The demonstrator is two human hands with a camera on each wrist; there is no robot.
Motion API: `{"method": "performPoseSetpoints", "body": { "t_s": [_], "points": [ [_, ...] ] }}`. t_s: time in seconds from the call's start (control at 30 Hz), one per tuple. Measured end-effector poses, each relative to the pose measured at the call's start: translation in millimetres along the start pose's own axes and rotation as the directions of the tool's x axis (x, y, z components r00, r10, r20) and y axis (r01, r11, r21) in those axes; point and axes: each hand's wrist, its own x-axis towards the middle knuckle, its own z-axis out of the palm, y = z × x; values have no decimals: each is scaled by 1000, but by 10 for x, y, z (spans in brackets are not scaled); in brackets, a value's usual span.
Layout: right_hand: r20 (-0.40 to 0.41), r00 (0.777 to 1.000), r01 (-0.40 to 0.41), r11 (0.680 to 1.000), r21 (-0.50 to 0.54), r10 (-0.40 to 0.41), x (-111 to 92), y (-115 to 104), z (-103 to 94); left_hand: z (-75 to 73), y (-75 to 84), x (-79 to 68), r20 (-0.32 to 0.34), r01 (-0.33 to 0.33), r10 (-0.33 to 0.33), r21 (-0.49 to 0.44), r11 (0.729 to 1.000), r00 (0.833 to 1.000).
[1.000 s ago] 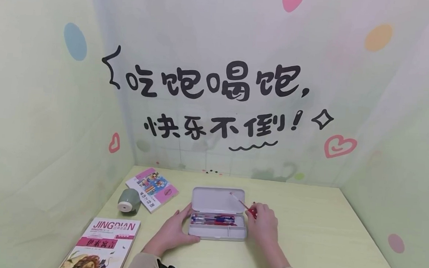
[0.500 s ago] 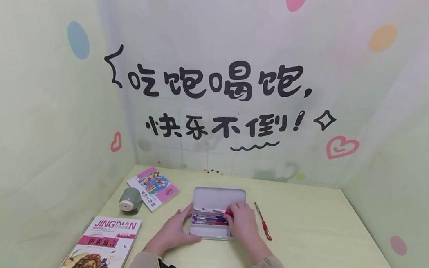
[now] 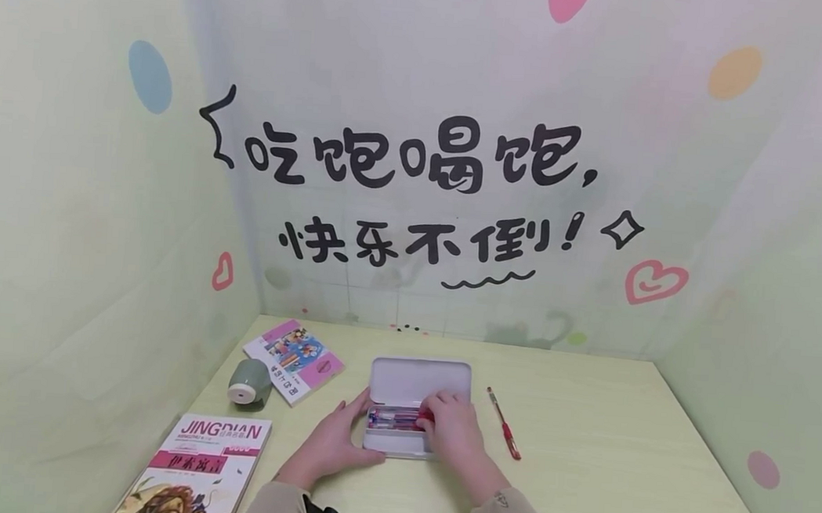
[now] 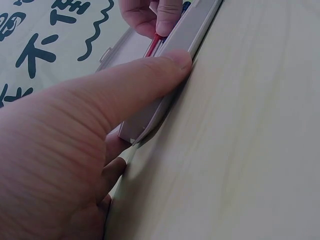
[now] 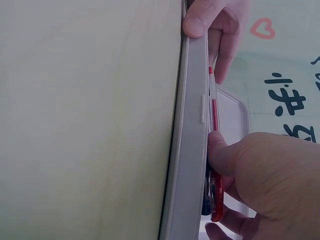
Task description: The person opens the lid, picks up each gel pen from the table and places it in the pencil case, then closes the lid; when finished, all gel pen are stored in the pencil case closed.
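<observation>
An open white pencil case [image 3: 396, 442] lies on the table with its lid [image 3: 403, 378] tilted back. Several pens [image 3: 388, 418] with blue and red parts fill its back compartment. My left hand [image 3: 332, 444] grips the case's left end, its thumb [image 4: 170, 62] on the front wall and its fingers beyond the side. Over the right half of the case, my right hand [image 3: 453, 432] pinches a red gel pen [image 5: 216, 197], which lies lengthwise among the others. The right hand hides part of the compartments. Another red pen [image 3: 504, 423] lies on the table to the right.
At the left stand a grey-green pencil sharpener [image 3: 249, 382] and a pink-and-white booklet [image 3: 295, 359]. A thicker book [image 3: 200, 463] lies nearer the front left. Printed curtains [image 3: 450, 306] enclose the back and sides of the pale table [image 3: 604, 457].
My right hand has carried a red pen from the case's right side leftward and lowered it into the compartment. The left hand stays on the case.
</observation>
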Motion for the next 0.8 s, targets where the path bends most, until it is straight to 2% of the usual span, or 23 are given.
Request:
{"method": "performPoseSetpoints", "body": {
  "t_s": [0.33, 0.5, 0.67, 0.8],
  "points": [
    [54, 998, -33, 999, 29, 32, 8, -28, -25, -2, 6, -7, 1, 2, -2, 1, 1000, 1000],
    [54, 998, -39, 998, 51, 36, -7, 7, -34, -7, 10, -7, 2, 3, -3, 2, 1000, 1000],
    [-10, 997, -72, 994, 85, 73, -47, 119, -81, 1, 0, 3, -1, -1, 1, 5, 1000, 1000],
    [-82, 987, -126, 986, 113, 136, -84, 283, -144, 10, -18, 15, -3, -4, 4, 7, 1000, 1000]
  ]
}}
